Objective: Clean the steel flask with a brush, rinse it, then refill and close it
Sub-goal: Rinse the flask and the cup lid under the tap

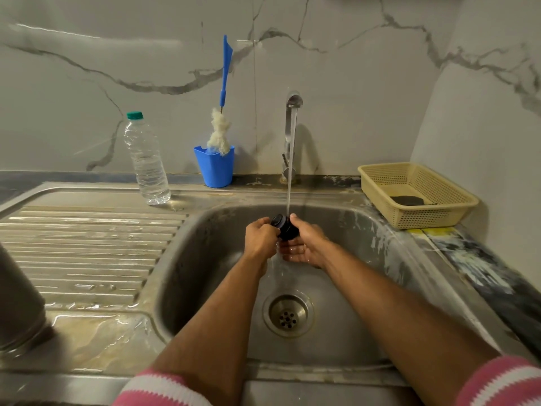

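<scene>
Both hands hold a black flask lid [284, 227] over the sink basin [345, 230], directly under the water stream [289, 183] running from the tap [292, 118]. The left hand [259, 240] pinches the lid's rim with curled fingers; the right hand [304, 244] cups it from below, thumb on top. The steel flask [20, 300] stands on the wet drainboard [87, 244] at the left edge. The bottle brush [221, 124] stands in a blue holder [215, 168] beside a plastic water bottle [146, 162].

There is one clear plastic water bottle with a green cap [146, 159], one blue plastic cup [215, 168] holding one blue-handled fluffy white brush [224, 98], one yellow plastic basket [415, 194], one shiny steel tap [291, 133], one small black round cap [285, 227], one dark steel flask [20, 303], and two hands: left hand [259, 238], right hand [306, 244].
</scene>
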